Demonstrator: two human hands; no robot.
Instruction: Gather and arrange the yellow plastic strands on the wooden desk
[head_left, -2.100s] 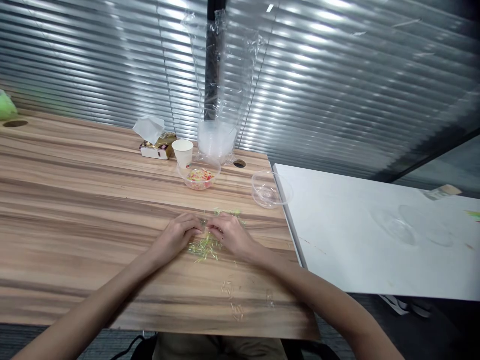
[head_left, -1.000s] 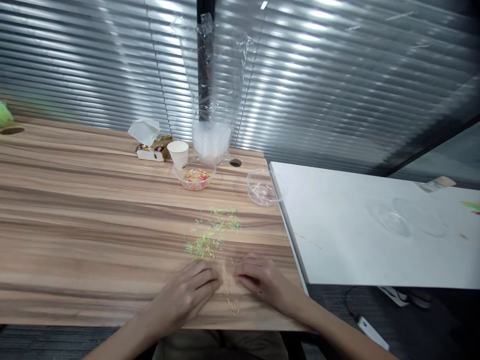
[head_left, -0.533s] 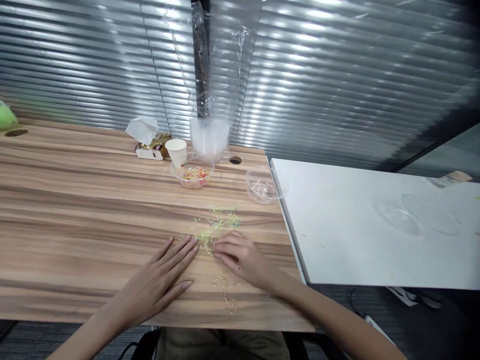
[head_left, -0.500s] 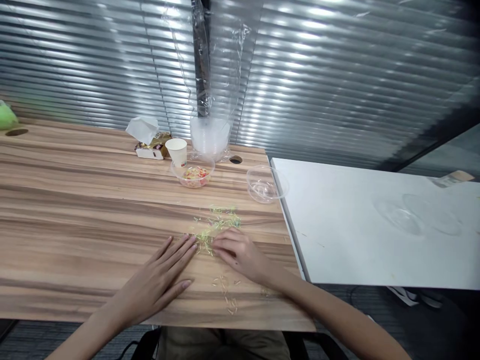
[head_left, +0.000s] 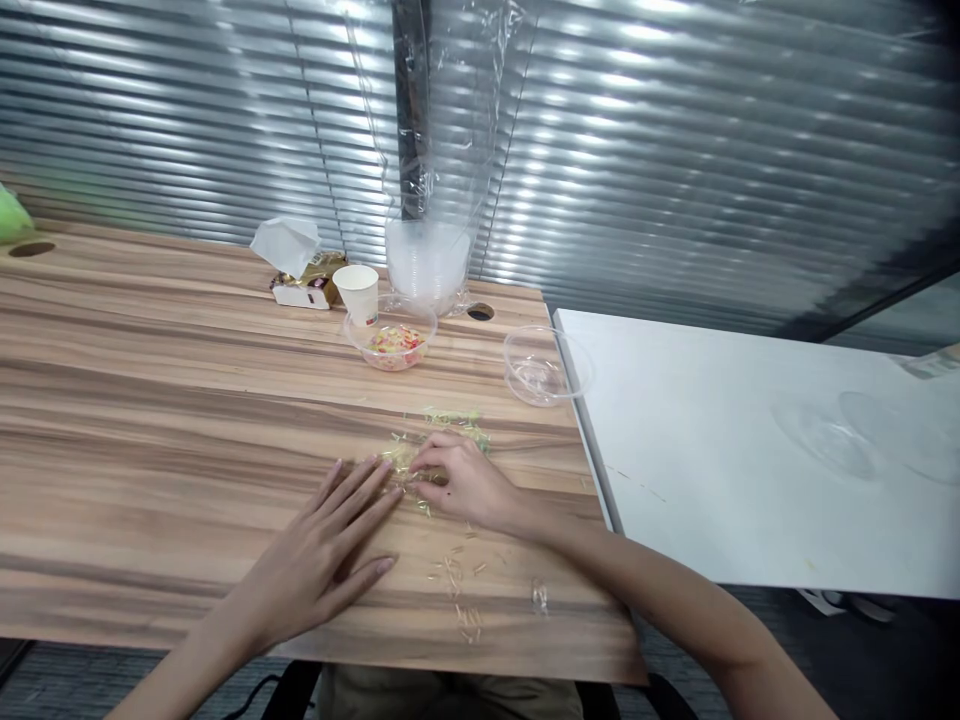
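Note:
Small yellow-green pieces (head_left: 457,418) lie scattered on the wooden table (head_left: 187,480), some of them under and between my hands. My left hand (head_left: 322,550) rests flat with its fingers spread, fingertips at the left edge of the pile. Over the pile, my right hand (head_left: 469,485) is bent with thumb and fingers drawn together; whatever is between its fingertips is too small to make out. Clear and amber-looking pieces (head_left: 454,580) are strewn nearer the front edge. Behind the hands stands a clear bowl (head_left: 394,358) with red, yellow and green pieces.
A second clear bowl (head_left: 544,375) sits at the table's right edge. At the back are a paper cup (head_left: 358,290), a tissue box (head_left: 304,290) and stacked clear bowls in plastic (head_left: 427,262). Clear lids (head_left: 825,440) lie on the white table (head_left: 705,500) to the right.
My right hand has shifted slightly left and up over the pile, near my left fingertips. Clear pieces now show near the front edge, below my right forearm. The view has shifted a little.

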